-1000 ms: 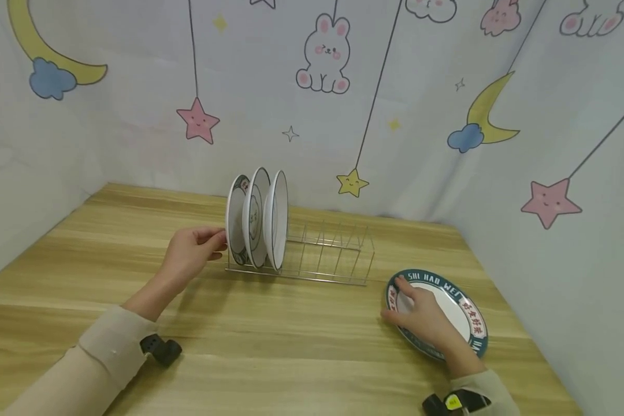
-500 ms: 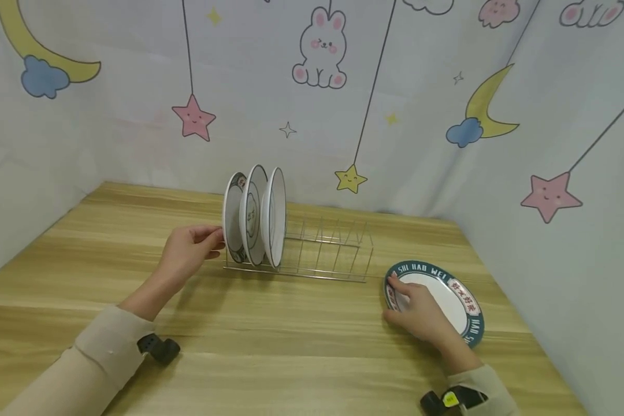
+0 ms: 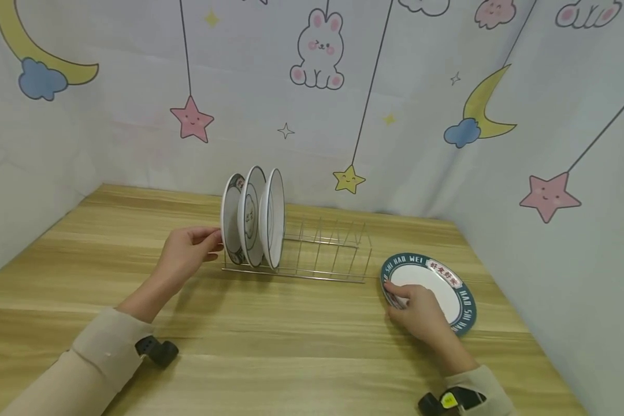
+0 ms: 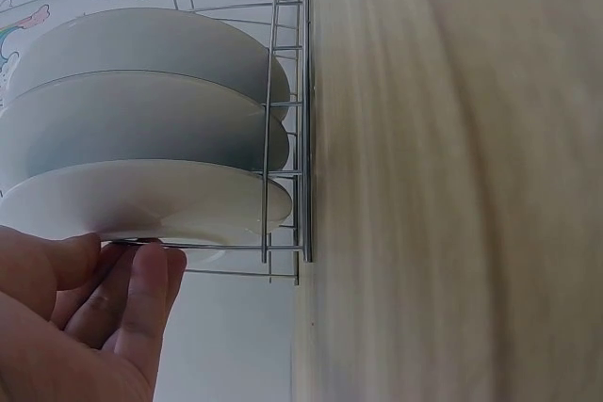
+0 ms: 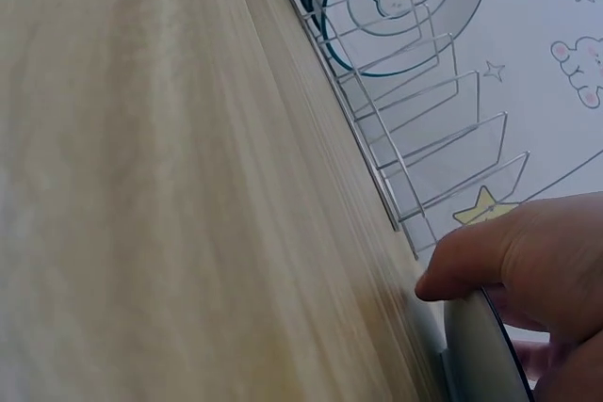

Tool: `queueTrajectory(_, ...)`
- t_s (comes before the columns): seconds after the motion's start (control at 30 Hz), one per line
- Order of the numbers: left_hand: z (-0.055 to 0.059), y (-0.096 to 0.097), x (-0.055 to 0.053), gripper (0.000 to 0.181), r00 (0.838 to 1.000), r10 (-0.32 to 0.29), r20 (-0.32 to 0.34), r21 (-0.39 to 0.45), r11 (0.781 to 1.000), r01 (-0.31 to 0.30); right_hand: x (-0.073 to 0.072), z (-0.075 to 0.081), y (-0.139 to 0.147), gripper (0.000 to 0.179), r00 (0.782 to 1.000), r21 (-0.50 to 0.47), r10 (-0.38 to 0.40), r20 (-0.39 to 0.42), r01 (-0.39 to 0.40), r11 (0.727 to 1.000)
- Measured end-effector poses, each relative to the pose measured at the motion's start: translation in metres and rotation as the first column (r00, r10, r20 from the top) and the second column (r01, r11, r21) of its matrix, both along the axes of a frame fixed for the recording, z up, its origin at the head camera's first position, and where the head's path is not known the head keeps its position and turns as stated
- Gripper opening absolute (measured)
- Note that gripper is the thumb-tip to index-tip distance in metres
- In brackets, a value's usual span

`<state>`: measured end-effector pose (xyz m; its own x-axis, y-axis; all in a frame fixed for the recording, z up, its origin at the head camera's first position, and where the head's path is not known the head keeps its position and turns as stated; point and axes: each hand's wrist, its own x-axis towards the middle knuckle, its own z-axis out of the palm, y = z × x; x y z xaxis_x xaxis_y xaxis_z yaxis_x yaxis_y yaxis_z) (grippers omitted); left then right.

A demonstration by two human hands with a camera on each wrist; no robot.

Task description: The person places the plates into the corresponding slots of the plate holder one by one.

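Note:
A wire dish rack (image 3: pixel 322 277) stands on the table with three plates upright at its left end: a left plate (image 3: pixel 231 216), a middle plate (image 3: pixel 257 231) and a right plate (image 3: pixel 275 219). My left hand (image 3: pixel 187 254) pinches the rack's end wire beside the left plate; in the left wrist view, thumb and fingers (image 4: pixel 141 298) meet at that wire. To the right of the rack, my right hand (image 3: pixel 418 312) grips the left rim of a green-rimmed white plate (image 3: pixel 449 294). Its far edge looks slightly raised. Fingers under the rim are hidden in the head view.
Several wire slots (image 5: pixel 433 129) on the rack's right side hold no plates. The wooden table (image 3: pixel 270 346) is bounded by a printed cloth wall (image 3: pixel 249 75) behind and on both sides.
The green-rimmed plate has turned anticlockwise in my right hand and shifted a little away from me. My left hand stays at the rack's end. The head view has shifted slightly.

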<state>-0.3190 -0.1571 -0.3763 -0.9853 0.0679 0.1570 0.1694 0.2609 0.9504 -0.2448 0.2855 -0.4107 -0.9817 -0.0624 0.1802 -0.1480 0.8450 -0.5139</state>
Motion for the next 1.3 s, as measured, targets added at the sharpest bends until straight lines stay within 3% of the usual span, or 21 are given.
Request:
queueTrajectory(0.4,0.006,-0.005,0.006,0.039,1.0,-0.002,0.014,-0.009,1.0,0.002,-0.002,0.006,-0.005,0.038,0.991,0.052,-0.071,-0.117,0.077,0.996)
queueTrajectory(0.57,0.005,-0.007,0.006,0.039,1.0,0.0,0.009,-0.014,1.0,0.0,0.0,0.008,-0.007,0.03,0.973,0.05,-0.082,-0.216,0.095,0.994)
queueTrajectory(0.93,0.005,-0.008,0.007,0.04,1.0,-0.011,0.02,-0.006,1.0,0.012,0.004,0.016,-0.008,0.019,0.928,-0.012,-0.171,-0.33,0.177,0.984)
queueTrajectory(1.13,0.006,-0.005,0.006,0.039,1.0,-0.014,0.025,0.003,1.0,0.014,0.004,0.022,-0.006,0.017,0.901,-0.023,-0.158,-0.404,0.163,0.986)
queueTrajectory(1.3,0.005,-0.003,0.005,0.038,0.999,-0.025,0.03,0.008,1.0,0.025,0.003,0.027,-0.004,0.018,0.896,-0.013,-0.147,-0.42,0.156,0.988)
